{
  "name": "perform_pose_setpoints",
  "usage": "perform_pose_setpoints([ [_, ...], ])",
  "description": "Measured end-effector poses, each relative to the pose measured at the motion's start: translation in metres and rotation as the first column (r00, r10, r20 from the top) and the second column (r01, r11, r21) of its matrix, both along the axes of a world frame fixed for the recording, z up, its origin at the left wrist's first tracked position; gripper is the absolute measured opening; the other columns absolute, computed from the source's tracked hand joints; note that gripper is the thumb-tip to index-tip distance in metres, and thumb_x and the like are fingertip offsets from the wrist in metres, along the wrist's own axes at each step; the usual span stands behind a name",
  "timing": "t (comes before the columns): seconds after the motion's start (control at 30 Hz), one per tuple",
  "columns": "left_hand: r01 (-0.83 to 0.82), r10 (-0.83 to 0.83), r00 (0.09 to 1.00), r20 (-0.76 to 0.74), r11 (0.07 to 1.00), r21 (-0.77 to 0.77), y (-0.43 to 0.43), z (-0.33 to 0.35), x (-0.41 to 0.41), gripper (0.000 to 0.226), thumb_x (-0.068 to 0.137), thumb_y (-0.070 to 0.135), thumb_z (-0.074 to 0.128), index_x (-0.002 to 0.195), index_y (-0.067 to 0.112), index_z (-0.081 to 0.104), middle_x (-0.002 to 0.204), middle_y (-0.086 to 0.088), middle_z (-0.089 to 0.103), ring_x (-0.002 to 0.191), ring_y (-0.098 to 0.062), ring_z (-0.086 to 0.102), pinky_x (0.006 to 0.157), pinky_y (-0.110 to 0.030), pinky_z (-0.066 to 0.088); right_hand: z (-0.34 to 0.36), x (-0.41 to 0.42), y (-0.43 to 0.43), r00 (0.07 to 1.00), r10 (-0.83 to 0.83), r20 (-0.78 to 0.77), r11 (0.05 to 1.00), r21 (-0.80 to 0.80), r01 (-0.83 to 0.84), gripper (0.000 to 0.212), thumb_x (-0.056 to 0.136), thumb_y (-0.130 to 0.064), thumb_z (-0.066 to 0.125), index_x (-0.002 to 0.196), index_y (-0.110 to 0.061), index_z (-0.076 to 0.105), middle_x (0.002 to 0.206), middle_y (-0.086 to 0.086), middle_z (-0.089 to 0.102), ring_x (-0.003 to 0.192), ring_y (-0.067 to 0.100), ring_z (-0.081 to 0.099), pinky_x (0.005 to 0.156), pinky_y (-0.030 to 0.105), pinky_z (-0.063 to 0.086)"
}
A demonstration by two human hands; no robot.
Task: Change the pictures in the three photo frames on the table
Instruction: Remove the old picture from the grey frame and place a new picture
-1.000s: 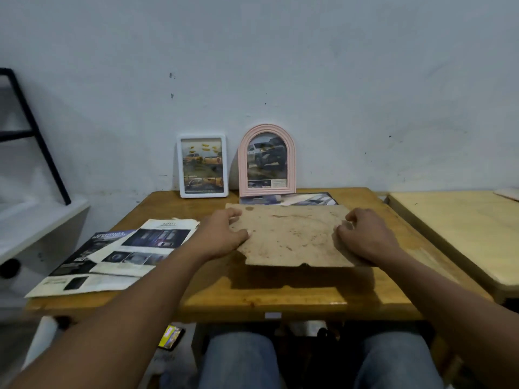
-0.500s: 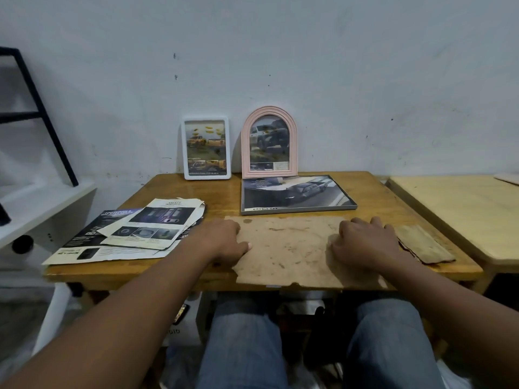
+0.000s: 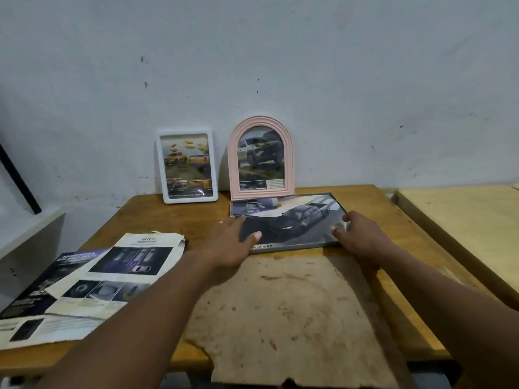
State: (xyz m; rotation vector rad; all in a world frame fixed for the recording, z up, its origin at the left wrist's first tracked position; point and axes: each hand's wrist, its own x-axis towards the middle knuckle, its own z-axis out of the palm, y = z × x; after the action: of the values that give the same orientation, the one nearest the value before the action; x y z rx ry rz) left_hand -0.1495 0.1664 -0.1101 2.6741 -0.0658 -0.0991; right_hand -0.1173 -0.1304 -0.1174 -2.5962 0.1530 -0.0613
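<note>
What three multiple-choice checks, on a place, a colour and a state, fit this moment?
1. Where is the backing board? A in front of the dark frame, nearest the person; B against the wall; C on the brochures.
2. The arched frame is: A white; B pink; C black.
3. The dark frame: A stands upright; B lies flat, picture up; C lies face down.
A: it lies at the near edge. B: its rim is pink. B: its car picture faces up, left hand and right hand touching it.

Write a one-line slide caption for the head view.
Left hand and right hand touch the flat dark frame, backing board in front; white frame and pink frame stand behind.
</note>
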Motion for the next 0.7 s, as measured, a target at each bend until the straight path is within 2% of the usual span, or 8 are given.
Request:
perform_pose_setpoints([
  [0.1,0.022,-0.022,1.000,-0.010,1.000,-0.015,0.001,-0.020,0.010,0.075,0.099,0.065,0.037,0.162,0.034,0.011,0.171,0.003,0.005,0.157,-0.021,0.004,0.125,-0.048,0.016,-0.006,0.009,0.012,1.000,-0.010,-0.009,0.993,-0.118,0.009,0.065,0.087,-0.063,0.054,0.140,-0.025,0.043,0.138,0.006,0.055,0.123,0.034,0.050,0.096,0.051,0.048],
  [0.17,0.005,-0.005,1.000,-0.013,1.000,-0.001,0.008,-0.026,0.017,0.075,0.100,0.065,0.035,0.162,0.034,0.009,0.171,0.001,0.003,0.157,-0.022,0.000,0.124,-0.049,0.016,-0.008,0.012,0.025,1.000,-0.019,-0.002,0.986,-0.167,0.019,0.070,0.086,-0.066,0.053,0.142,-0.026,0.040,0.142,0.007,0.051,0.128,0.036,0.045,0.099,0.051,0.045],
  [0.27,-0.048,0.047,0.998,0.032,0.999,0.018,0.024,-0.028,0.026,0.075,0.099,0.065,0.036,0.161,0.031,0.015,0.169,-0.003,0.017,0.155,-0.026,0.016,0.121,-0.053,0.028,-0.010,0.012,0.045,1.000,-0.020,0.005,0.982,-0.190,0.021,0.076,0.085,-0.069,0.053,0.144,-0.023,0.037,0.143,0.009,0.050,0.128,0.037,0.042,0.099,0.049,0.044],
  [0.43,-0.093,0.086,0.994,0.065,0.989,0.112,0.043,-0.018,0.025,0.068,0.102,0.061,0.037,0.160,0.028,0.021,0.163,-0.004,0.034,0.146,-0.028,0.037,0.114,-0.049,0.039,-0.011,0.008,0.076,0.999,-0.012,0.037,0.978,-0.206,0.019,0.078,0.084,-0.068,0.056,0.143,-0.023,0.037,0.144,0.009,0.046,0.127,0.038,0.040,0.099,0.048,0.040],
  [0.53,-0.134,0.124,0.990,0.062,0.971,0.197,0.052,-0.018,0.025,0.070,0.100,0.066,0.031,0.159,0.028,0.022,0.162,-0.006,0.036,0.144,-0.031,0.038,0.111,-0.052,0.042,-0.009,0.008,0.089,0.999,0.002,0.035,0.993,-0.117,0.003,0.071,0.085,-0.060,0.063,0.141,-0.025,0.038,0.144,0.005,0.046,0.128,0.038,0.039,0.100,0.051,0.039],
  [0.6,-0.167,0.156,0.986,0.063,0.957,0.238,0.057,-0.021,0.026,0.070,0.100,0.067,0.027,0.159,0.028,0.022,0.163,-0.008,0.032,0.146,-0.033,0.035,0.111,-0.054,0.040,-0.008,0.008,0.099,0.999,0.010,0.048,0.999,-0.043,-0.008,0.059,0.088,-0.047,0.066,0.137,-0.026,0.040,0.143,0.003,0.047,0.128,0.038,0.039,0.101,0.052,0.037],
  [0.7,-0.194,0.180,0.980,0.087,0.959,0.207,0.062,-0.027,0.026,0.071,0.100,0.067,0.027,0.159,0.028,0.024,0.166,-0.008,0.026,0.149,-0.033,0.031,0.114,-0.056,0.038,-0.008,0.007,0.113,0.992,0.015,0.126,1.000,-0.017,-0.013,0.047,0.089,-0.024,0.065,0.129,-0.030,0.043,0.140,0.001,0.050,0.127,0.033,0.039,0.097,0.049,0.031],
])
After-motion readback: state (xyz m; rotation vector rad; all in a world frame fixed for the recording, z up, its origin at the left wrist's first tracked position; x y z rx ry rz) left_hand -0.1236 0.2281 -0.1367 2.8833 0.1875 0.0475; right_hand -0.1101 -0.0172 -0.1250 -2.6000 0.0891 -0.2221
